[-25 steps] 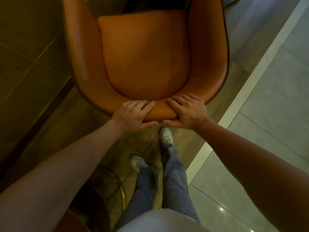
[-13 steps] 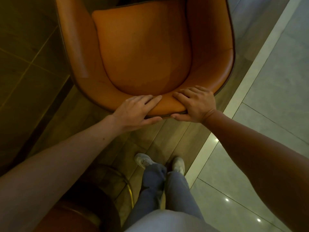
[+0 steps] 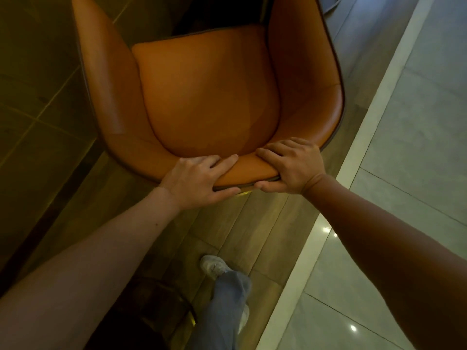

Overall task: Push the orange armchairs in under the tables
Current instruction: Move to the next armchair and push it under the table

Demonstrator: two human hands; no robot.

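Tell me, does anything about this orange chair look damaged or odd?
Nothing stands out. The orange armchair looks intact, its cushion flat; the left hand and right hand hold its back rim.

Flooring: wood-look planks [image 3: 252,236] run diagonally through the centre. To their right lies a pale stone border strip [image 3: 374,117], and beyond it glossy grey tiles [image 3: 417,152] carrying small ceiling-light reflections [image 3: 353,327]. To the left, large olive-brown tiles [image 3: 38,97], bounded by a dark band [image 3: 50,210]. At lower centre, a dark round object with a gold rim [image 3: 192,317]; type cannot be determined.
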